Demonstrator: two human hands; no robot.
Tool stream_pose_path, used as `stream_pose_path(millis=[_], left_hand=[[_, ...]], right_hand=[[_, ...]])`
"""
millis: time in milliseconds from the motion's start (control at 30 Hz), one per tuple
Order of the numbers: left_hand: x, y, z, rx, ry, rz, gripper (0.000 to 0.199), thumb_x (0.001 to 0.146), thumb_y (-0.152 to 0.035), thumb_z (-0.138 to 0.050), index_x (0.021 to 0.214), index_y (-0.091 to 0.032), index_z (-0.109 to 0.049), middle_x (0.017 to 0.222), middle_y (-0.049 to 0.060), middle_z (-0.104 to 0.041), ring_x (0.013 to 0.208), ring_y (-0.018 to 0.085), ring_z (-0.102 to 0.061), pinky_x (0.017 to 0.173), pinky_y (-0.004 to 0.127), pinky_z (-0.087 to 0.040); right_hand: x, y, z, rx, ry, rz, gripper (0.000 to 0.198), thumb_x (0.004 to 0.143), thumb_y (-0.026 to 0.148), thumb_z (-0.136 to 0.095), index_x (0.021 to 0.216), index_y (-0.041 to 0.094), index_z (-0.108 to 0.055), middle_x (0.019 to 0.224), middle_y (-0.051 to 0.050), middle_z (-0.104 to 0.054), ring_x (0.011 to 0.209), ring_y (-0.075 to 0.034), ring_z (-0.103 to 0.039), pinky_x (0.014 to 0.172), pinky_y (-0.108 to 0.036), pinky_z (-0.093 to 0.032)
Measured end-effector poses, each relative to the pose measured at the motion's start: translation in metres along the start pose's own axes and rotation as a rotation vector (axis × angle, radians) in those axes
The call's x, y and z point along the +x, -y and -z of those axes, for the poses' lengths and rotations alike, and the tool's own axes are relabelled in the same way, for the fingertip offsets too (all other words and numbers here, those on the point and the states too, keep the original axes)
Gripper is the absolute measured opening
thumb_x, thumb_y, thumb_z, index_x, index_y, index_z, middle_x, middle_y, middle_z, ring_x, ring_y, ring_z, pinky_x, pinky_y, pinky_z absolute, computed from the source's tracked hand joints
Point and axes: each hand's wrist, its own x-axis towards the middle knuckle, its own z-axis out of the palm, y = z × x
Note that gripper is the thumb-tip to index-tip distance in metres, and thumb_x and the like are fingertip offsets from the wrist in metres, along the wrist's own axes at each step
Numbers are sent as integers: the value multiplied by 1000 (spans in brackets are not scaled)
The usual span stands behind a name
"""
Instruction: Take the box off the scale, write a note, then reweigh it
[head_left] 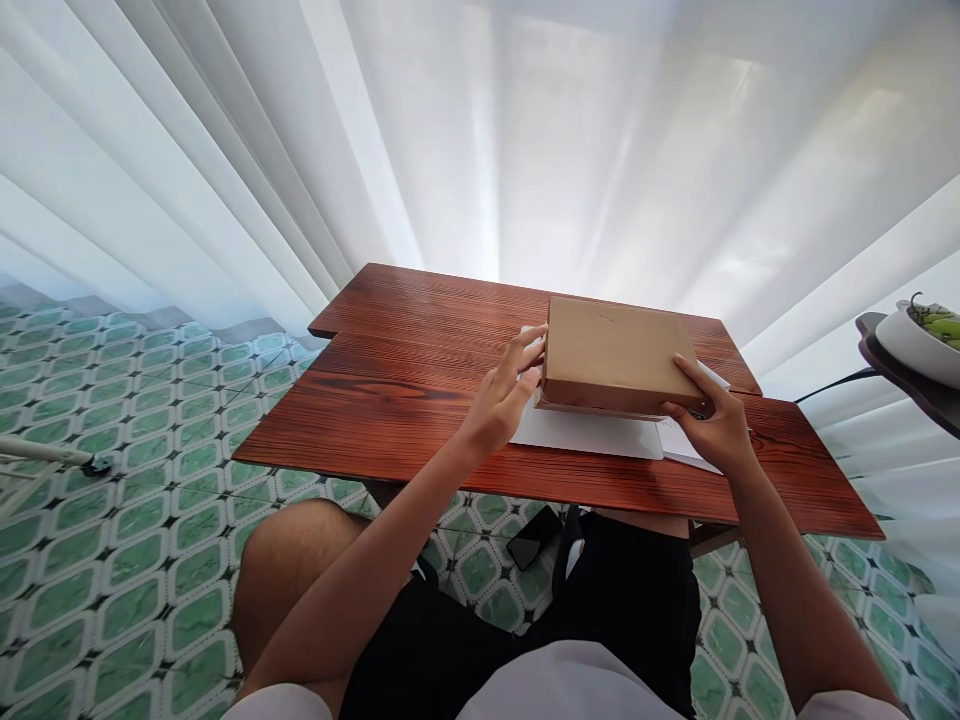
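Note:
A brown cardboard box (619, 350) with a plain top is on the right half of the wooden table, over a flat white object (600, 436). My right hand (712, 415) grips its near right corner, thumb on the front side and fingers on top. Against the box's left side are the fingers of my left hand (499, 395), bent a little and holding that edge. White paper (684, 446) pokes out beneath the box on the right, partly covered by my right hand. The box hides most of what lies under it, so I cannot tell whether it rests there fully.
The reddish-brown table (390, 390) has stepped ends. White curtains (480, 130) hang behind it. A dark phone (534, 537) lies on the green tiled floor below. At right, a white bowl (919, 345) stands on a dark stand; a wheeled metal leg (52, 452) is at left.

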Motion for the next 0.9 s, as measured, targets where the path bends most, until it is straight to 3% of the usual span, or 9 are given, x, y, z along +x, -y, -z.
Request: stream_pose_path(millis=[133,900], left_hand=[[2,5,-3,-27,39,22,55,104,-49,-38,156,-31,-35,156,11,-49,143,26,-49,111,45,-48],[4,18,-4,-22,-11,83,57,102,-49,-39,155,-27,-34,154,14,-50,138,24,-52,105,42,-52]], right_hand=[[-2,-7,3,1,5,-25,69,79,36,-79,145,24,-61,145,-9,-63,126,-33,-65,97,-42,-65],[-3,-14,-9,3,65,-36,67,83,35,-76,148,27,-58,149,-8,-60,131,-33,-63,100,-46,-63]])
